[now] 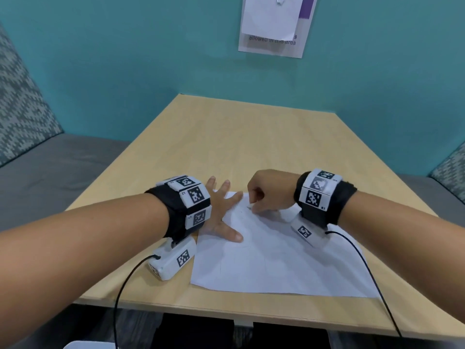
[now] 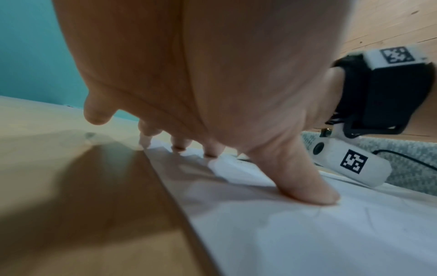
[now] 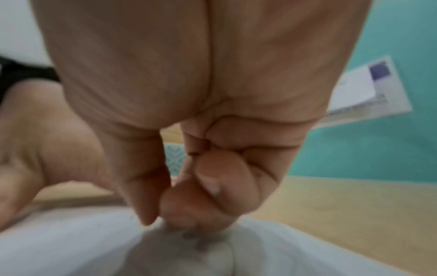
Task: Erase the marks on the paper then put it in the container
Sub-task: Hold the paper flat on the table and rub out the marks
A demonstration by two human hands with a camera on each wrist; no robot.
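A white sheet of paper (image 1: 274, 258) with faint pencil marks lies on the wooden table (image 1: 226, 137), near its front edge. My left hand (image 1: 221, 212) presses flat on the sheet's far left corner, fingers spread; the left wrist view shows its thumb (image 2: 307, 188) and fingertips on the paper (image 2: 307, 239). My right hand (image 1: 266, 195) is curled at the sheet's far edge and pinches a small white eraser (image 1: 250, 205) against it. In the blurred right wrist view the right hand (image 3: 170, 222) pinches down onto the paper (image 3: 71, 248); the eraser itself is hidden there.
Grey bench seats with patterned cushions (image 1: 22, 107) flank the table. A paper notice (image 1: 274, 23) hangs on the teal wall behind. The rim of a white object (image 1: 88, 345) shows at the bottom left edge, below the table. Cables run from both wrist cameras.
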